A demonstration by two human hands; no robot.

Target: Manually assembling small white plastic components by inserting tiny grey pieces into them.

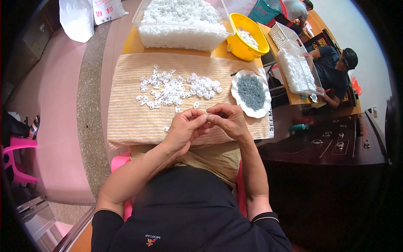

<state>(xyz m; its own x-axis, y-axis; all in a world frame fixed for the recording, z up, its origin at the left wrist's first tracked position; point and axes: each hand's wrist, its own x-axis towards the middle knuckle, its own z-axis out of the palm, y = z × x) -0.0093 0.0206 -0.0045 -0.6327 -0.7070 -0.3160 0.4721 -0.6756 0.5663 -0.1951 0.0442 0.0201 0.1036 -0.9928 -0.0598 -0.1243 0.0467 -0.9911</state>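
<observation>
My left hand (187, 129) and my right hand (230, 120) meet fingertip to fingertip above the near part of a beige striped towel (126, 111). Both are closed in a pinch. A small pale piece shows between the fingertips, mostly covered by them. Beyond my hands lies a loose spread of small white plastic pieces with holes (168, 89). A tighter heap of similar white pieces (204, 85) adjoins it on the right. To the right of my hands, a white wavy-edged dish (253, 114) holds many tiny grey-blue bits (251, 91).
At the towel's far side stand a see-through bin (140, 35) full of white pieces and a yellow basin (235, 44). On the right, a co-worker (336, 69) sits by a white-filled bin (296, 71). White sacks (77, 21) and a pink stool (21, 161) are at left.
</observation>
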